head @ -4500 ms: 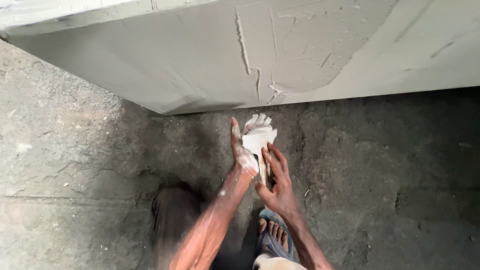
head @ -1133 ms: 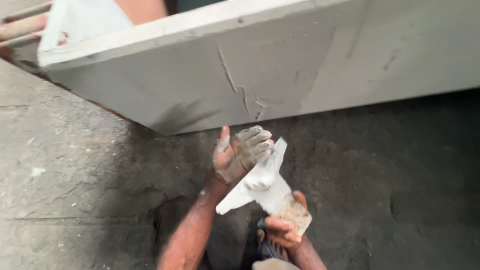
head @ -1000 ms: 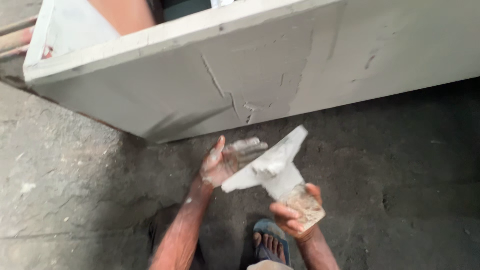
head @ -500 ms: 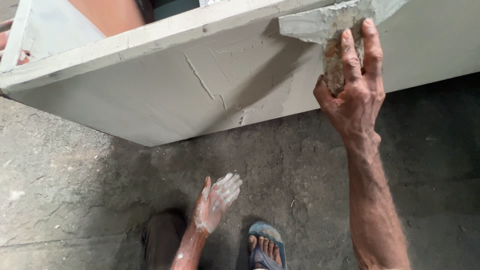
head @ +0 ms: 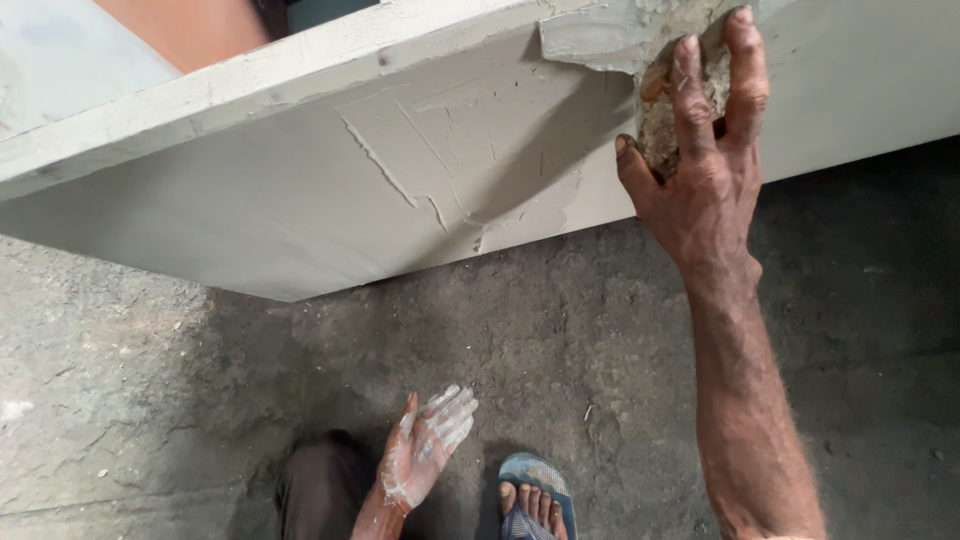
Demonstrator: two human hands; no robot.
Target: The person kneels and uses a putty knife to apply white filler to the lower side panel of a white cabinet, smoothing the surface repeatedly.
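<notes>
My right hand (head: 705, 165) is up at one o'clock, fingers and thumb wrapped around the crusted handle of a putty scraper (head: 640, 60). Its broad blade, loaded with grey filler, lies flat against the pale grey panel (head: 300, 210) near the panel's top edge. The panel runs slantwise across the top of my view from nine o'clock to two o'clock, and ridged streaks of fresh filler (head: 440, 170) show on its face at about twelve o'clock, just left of the blade.

My left hand (head: 425, 450) hangs low at six o'clock, open and empty, fingers spread loosely and coated white with filler. It touches nothing and is well apart from the panel. Just right of it, at about five o'clock, my foot in a blue sandal (head: 535, 495) rests on the rough dark concrete floor (head: 150, 400). Beyond the panel's top edge, at eleven o'clock, an orange surface (head: 200, 25) shows.
</notes>
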